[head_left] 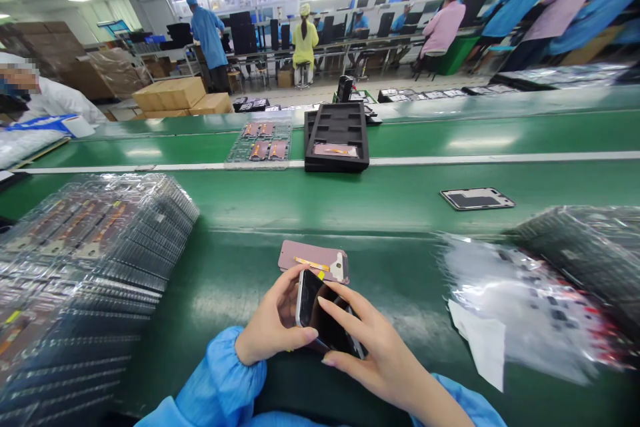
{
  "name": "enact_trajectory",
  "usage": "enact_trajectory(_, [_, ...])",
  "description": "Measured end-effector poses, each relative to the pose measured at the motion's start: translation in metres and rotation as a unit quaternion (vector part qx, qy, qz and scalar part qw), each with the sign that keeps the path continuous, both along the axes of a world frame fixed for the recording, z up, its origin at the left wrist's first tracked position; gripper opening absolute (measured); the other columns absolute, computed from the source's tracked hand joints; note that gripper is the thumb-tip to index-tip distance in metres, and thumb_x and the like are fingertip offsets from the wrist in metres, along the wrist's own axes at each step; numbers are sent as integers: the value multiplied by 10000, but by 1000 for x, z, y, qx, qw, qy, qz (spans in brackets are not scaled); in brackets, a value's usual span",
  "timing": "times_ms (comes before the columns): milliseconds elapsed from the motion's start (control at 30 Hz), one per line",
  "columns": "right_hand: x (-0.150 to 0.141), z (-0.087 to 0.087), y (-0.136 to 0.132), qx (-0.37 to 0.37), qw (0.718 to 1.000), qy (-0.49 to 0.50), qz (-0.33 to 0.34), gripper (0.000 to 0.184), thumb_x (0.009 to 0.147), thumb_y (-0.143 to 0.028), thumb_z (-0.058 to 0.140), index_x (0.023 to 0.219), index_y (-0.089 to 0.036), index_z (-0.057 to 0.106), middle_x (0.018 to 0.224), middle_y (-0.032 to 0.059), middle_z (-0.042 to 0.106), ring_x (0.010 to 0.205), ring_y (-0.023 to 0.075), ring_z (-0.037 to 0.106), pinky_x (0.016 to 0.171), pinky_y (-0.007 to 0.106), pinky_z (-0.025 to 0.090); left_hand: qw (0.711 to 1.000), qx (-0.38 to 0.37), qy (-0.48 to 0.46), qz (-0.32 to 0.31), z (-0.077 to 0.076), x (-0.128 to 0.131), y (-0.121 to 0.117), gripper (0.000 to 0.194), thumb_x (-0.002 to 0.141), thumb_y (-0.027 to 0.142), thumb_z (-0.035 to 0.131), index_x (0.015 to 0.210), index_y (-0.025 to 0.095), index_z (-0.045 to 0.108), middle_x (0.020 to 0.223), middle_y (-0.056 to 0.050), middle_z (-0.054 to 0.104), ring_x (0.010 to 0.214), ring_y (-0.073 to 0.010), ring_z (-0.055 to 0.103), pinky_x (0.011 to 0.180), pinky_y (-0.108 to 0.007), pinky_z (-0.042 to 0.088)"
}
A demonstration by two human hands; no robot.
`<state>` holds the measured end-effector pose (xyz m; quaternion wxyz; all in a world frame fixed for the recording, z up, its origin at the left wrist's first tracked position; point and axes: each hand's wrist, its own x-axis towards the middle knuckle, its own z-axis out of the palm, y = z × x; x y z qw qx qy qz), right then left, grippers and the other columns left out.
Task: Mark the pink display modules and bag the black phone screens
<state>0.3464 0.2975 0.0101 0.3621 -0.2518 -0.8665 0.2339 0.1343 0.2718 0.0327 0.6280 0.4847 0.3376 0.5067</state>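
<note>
Both my hands hold a black phone-like device (320, 310) with a pale metal rim, just above the near edge of the green bench (390, 267). My left hand (273, 323) wraps its left side, thumb on the glass. My right hand (367, 340) grips the right side, fingers laid over the screen. A pink panel part (314, 260) with a gold flex strip lies flat on the bench just beyond the device.
A tall stack of clear plastic trays (85, 280) stands at my left. Clear bags and another tray stack (565, 280) lie at my right. Farther out are a black tray (337, 137), a clear tray with parts (260, 143) and a flat dark panel (477, 198). Other workers stand beyond.
</note>
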Motion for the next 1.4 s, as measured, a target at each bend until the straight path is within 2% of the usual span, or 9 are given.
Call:
enact_trajectory(467, [0,3,1,21,1000,1,14,692,885,-419,658,1495,-278,364,1456,168,441,1306,336,476,994,486,501,1000,21,11,1,4,0,-2,791,717,303,806,1411,249,430,1413,-163,522,1304,-353,499,1037,-430,457])
enact_trajectory(667, [1,9,1,14,1000,-1,23,689,881,-382,670,1491,-284,365,1454,170,438,1317,343,455,999,512,488,999,32,20,-14,10,0,-5,750,757,262,784,1420,309,436,1445,-119,508,1332,-322,475,1081,-423,422])
enact_trajectory(800, [1,11,2,15,999,0,34,678,890,-365,661,1488,-273,354,1477,171,403,1347,337,413,1028,522,461,999,37,27,-26,11,-1,-6,776,748,270,791,1428,337,424,1454,-102,500,1340,-324,464,1087,-430,412])
enact_trajectory(900, [2,13,1,20,999,-5,38,658,901,-356,647,1482,-257,354,1489,173,385,1365,328,385,1043,523,447,998,33,39,-30,12,-2,-7,802,735,284,796,1438,313,410,1465,-126,480,1327,-342,475,1067,-448,432])
enact_trajectory(1067, [3,17,0,45,998,-4,36,561,943,-312,585,1454,-191,386,1493,196,369,1380,319,362,1046,526,439,998,34,37,-41,13,-3,-7,837,709,277,816,1439,314,407,1494,-138,440,1342,-355,453,1048,-450,448])
enact_trajectory(1200, [5,21,3,82,995,-43,32,581,937,-429,572,1424,-154,414,1465,220,418,1391,325,352,1051,540,418,999,24,4,-42,15,-1,-6,822,694,312,838,1414,349,444,1502,-108,435,1372,-352,412,1079,-444,416])
enact_trajectory(1300, [5,24,4,132,989,-69,9,635,887,-537,587,1374,-146,469,1415,229,491,1384,346,371,1063,592,370,999,17,-11,-41,14,0,-6,821,684,324,850,1405,371,458,1501,-79,447,1384,-334,398,1114,-424,372])
enact_trajectory(1400, [4,25,2,152,985,-81,-20,641,863,-556,618,1347,-151,509,1396,222,524,1383,364,379,1090,628,304,999,6,-22,-44,10,-1,-5,831,682,345,853,1415,356,462,1511,-70,443,1401,-332,371,1132,-398,348])
